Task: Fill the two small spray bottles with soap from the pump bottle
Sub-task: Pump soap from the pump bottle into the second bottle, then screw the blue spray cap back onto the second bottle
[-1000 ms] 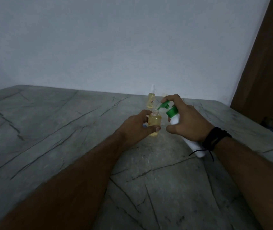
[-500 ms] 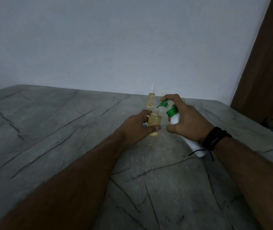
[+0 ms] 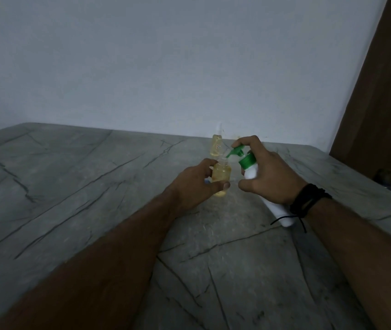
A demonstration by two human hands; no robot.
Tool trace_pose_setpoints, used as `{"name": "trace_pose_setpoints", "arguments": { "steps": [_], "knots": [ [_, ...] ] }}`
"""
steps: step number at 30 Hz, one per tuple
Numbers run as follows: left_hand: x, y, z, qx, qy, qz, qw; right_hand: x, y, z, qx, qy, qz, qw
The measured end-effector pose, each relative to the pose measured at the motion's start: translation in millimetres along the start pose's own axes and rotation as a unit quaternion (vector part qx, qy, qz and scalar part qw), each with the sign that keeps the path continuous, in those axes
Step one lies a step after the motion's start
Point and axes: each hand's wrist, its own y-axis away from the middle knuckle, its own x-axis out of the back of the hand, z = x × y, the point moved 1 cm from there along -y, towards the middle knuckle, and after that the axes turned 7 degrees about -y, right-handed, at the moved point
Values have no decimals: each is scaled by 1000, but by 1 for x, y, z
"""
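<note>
Open bottle: small clear plastic spray bottle (image 3: 221,176) with its cap off, mostly full of yellow soap, standing upright on the grey veined stone table (image 3: 75,186); the landmark for the rest
Left hand: left hand (image 3: 198,184) wraps thumb and fingers round the open bottle, likely to brace it so the narrow neck stays under the spout
Pump bottle: white plastic pump bottle with a green pump head (image 3: 249,167), tilted toward the open bottle from its right, spout tip just above the neck so soap can drop straight in
Right hand: right hand (image 3: 267,173) grips the pump bottle's body, one finger arched over the pump head, ready to press
Second bottle: capped small clear spray bottle of yellow liquid (image 3: 216,145) stands just behind the open bottle, near the wall, apparently already filled
Wrist: black cord bracelet (image 3: 308,200) right of the pump bottle
Stage: judged to be topping up the second of two bottles
</note>
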Motion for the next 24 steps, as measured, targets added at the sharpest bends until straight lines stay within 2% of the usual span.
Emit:
{"name": "trace_pose_setpoints", "arguments": {
  "steps": [7, 11, 17, 24],
  "knots": [
    [0, -1, 0, 9, 12, -15, 1000, 2, 1, 11, -2, -20, 111, 994],
    [0, 0, 0, 9, 13, -22, 1000, 4, 0, 18, -23, 13, 192, 981],
    [2, 3, 2, 2, -6, -26, 1000, 6, 2, 42, -58, 1, 301, 952],
    [18, 10, 0, -20, -55, 28, 998, 1, 1, 65, -74, 20, 335, 939]
  ]
}}
